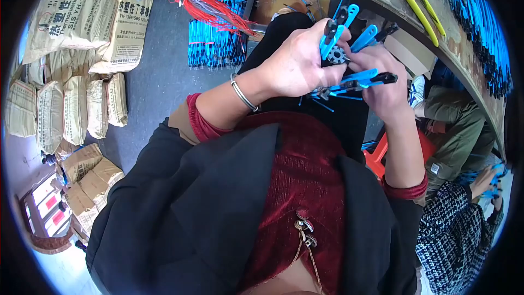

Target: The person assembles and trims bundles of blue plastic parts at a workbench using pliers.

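Blue-black snips (357,79) clutched by both hands, left hand (297,65), right hand (385,84)

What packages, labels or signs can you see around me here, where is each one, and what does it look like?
Big printed sacks: upper left on the floor, tan paper, dark lettering, leaning in a heap.
Smaller sacks: left, below them, beige, standing in a row.
Brown paper bags: lower left, crumpled, stacked.
Flat cartons: far lower left, white with red patches.
Small white label: right, on a neighbour's olive sleeve.
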